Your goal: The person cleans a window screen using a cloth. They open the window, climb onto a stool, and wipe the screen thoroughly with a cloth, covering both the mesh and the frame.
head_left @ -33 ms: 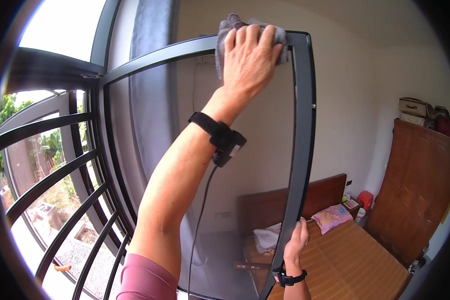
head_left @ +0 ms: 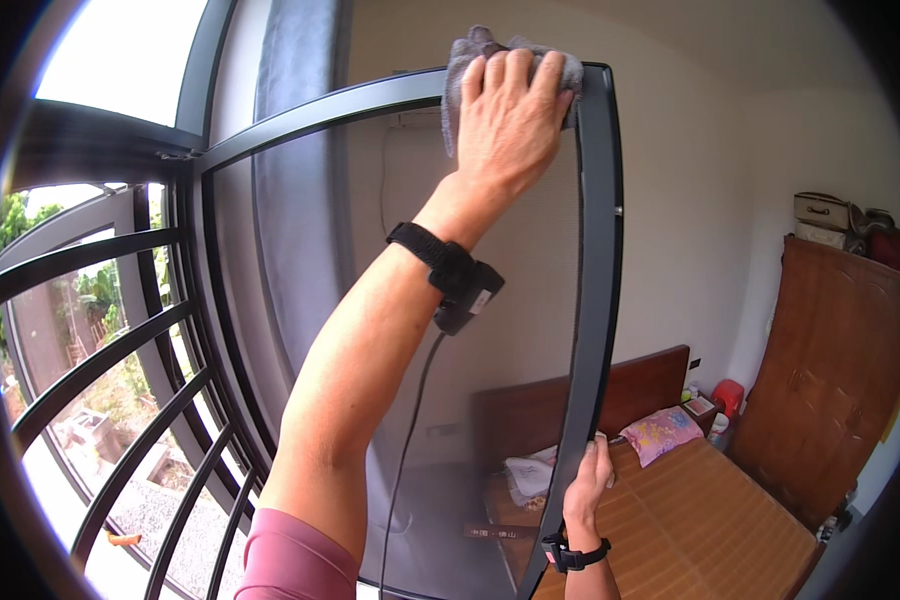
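Note:
A grey cloth (head_left: 460,72) is bunched over the top rail of a dark-framed mesh window screen (head_left: 598,250), near its upper right corner. My left hand (head_left: 510,120) presses the cloth onto that rail, with its fingers curled over the top. Lower down, my right hand (head_left: 587,485) grips the right upright of the frame from its outer side. The screen stands swung out from the window opening, and the room shows dimly through its mesh. Each wrist wears a black strap with a small device; a cable (head_left: 410,440) hangs from the left one.
Dark window bars (head_left: 100,355) rise on the left, with a garden outside. A grey curtain (head_left: 300,220) hangs behind the mesh. Beyond the screen are a bed (head_left: 690,510) with a pink pillow (head_left: 662,436), and a tall brown wardrobe (head_left: 825,370) with bags on top.
My left hand and the cloth have slid slightly right along the top rail, toward the corner. My right hand keeps its place on the upright.

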Tool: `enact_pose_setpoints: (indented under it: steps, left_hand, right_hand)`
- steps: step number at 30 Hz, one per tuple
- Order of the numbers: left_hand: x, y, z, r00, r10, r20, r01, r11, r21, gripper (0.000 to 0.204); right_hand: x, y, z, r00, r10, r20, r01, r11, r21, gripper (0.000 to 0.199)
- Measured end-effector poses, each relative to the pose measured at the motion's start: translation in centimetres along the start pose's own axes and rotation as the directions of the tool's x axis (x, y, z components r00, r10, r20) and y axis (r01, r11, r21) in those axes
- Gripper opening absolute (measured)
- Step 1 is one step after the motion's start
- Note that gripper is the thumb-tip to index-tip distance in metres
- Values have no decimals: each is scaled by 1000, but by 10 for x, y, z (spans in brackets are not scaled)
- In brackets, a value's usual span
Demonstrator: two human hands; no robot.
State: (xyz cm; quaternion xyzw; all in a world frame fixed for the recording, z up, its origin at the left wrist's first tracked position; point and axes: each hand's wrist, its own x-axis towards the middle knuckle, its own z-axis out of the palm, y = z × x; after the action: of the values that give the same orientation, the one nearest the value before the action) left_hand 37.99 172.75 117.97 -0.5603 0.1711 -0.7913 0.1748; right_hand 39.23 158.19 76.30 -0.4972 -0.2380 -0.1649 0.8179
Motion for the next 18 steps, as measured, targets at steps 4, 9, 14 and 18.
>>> enact_pose_setpoints:
  steps: [4,9,14,18]
  left_hand:
    - [12,28,15,1000,-13,-11,11,988,-153,34]
    - [18,33,14,991,133,20,-124,964,-235,32]
    - [-35,64,-22,948,282,146,-175,849,-498,30]
    - [-104,104,-62,928,264,263,-50,788,-614,37]
  right_hand:
    - [2,-4,-6,1000,-12,27,13,999,-41,28]
    - [2,5,-13,999,-11,47,11,1000,15,26]
    - [1,0,-8,998,-9,57,5,998,67,28]
    - [8,21,-20,999,-48,26,48,999,0,33]
